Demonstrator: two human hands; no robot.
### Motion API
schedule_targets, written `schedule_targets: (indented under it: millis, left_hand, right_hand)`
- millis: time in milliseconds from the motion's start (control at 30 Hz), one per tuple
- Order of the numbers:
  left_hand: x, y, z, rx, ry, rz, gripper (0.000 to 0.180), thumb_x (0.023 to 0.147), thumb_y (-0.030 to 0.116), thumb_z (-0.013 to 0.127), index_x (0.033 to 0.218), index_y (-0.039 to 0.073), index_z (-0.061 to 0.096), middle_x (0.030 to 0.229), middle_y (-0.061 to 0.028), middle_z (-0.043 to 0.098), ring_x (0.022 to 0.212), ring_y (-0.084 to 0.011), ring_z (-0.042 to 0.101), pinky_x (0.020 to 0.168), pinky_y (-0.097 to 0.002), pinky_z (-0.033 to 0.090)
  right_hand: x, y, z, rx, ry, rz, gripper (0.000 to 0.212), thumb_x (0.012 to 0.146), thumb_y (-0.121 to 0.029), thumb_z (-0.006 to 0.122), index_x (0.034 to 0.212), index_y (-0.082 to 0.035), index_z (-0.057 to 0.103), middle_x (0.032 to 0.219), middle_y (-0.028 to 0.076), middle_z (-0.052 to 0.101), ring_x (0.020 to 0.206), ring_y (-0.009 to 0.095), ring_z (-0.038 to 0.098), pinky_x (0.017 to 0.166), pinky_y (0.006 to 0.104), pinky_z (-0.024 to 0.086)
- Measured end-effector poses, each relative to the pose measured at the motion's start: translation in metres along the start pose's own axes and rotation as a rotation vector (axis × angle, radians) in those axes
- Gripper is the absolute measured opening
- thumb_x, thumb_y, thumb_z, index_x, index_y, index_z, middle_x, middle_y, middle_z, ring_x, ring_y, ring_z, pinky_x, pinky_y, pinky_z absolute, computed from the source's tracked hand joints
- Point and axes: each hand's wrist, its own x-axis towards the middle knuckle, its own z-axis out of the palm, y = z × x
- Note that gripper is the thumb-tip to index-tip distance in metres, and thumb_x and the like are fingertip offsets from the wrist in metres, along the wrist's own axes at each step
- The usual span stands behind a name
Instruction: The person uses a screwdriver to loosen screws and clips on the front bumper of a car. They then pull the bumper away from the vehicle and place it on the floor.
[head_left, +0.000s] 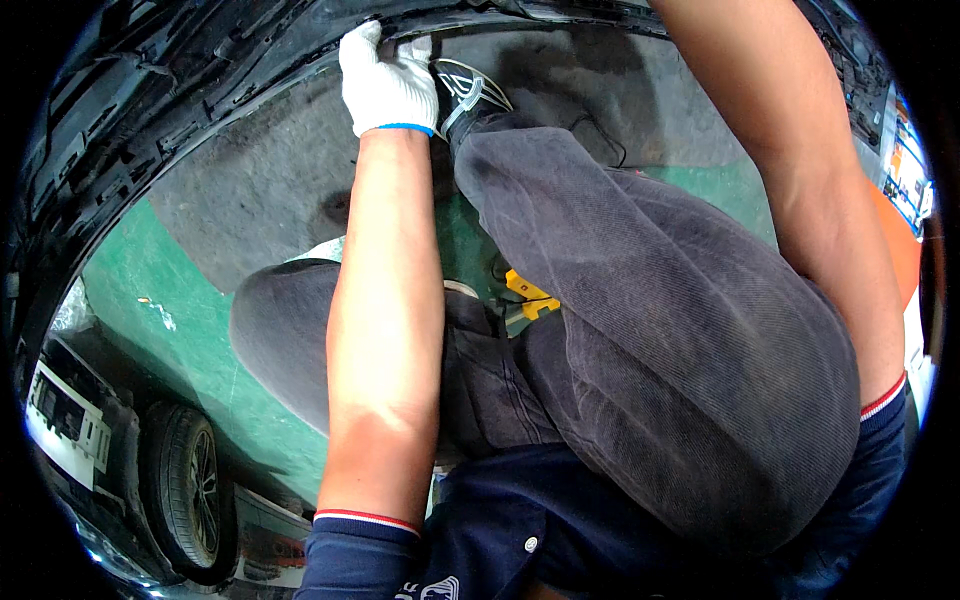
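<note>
My left hand [388, 85], in a white knit glove with a blue cuff, reaches up to the lower edge of a black plastic car bumper [250, 65]. Its thumb and fingers are spread, with the fingertips against that edge; part of them is hidden, and no tool shows in the hand. The bumper curves across the top and left side, with ribs and clips along it. My right forearm runs up past the top edge of the view, so the right hand is outside it.
A dark mat [265, 190] lies over the green floor [145, 255]. Between my legs is a yellow object [532, 296], partly hidden. My shoe [470, 85] is close beside the left hand. A car wheel [190, 485] stands at lower left; a thin black cable [615, 145] lies on the mat.
</note>
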Motion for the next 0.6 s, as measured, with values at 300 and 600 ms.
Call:
schedule_targets:
  millis: [300, 600]
  left_hand:
    - [-0.014, 0.013, 0.01, 0.086, -0.134, -0.042, 0.087, 0.093, 0.063, 0.066, 0.158, 0.014, 0.035, 0.163, -0.0124, 0.037, 0.148, -0.0429, 0.035, 0.119, -0.063, 0.034]
    - [-0.035, 0.11, 0.066, 0.803, -0.308, -0.63, 0.059, 0.104, 0.046, 0.055, 0.128, -0.007, 0.057, 0.113, -0.025, 0.072, 0.092, -0.0322, 0.073, 0.081, -0.0412, 0.058]
  right_hand:
    - [-0.008, -0.025, 0.008, -0.535, 0.045, 0.018, 0.062, 0.096, -0.057, 0.061, 0.1, 0.004, 0.072, 0.09, 0.024, 0.073, 0.078, 0.033, 0.073, 0.078, 0.0432, 0.055]
    - [0.007, -0.023, 0.011, -0.66, -0.011, -0.152, 0.059, 0.096, -0.057, 0.059, 0.097, 0.001, 0.071, 0.098, 0.025, 0.071, 0.099, 0.042, 0.068, 0.089, 0.0471, 0.051]
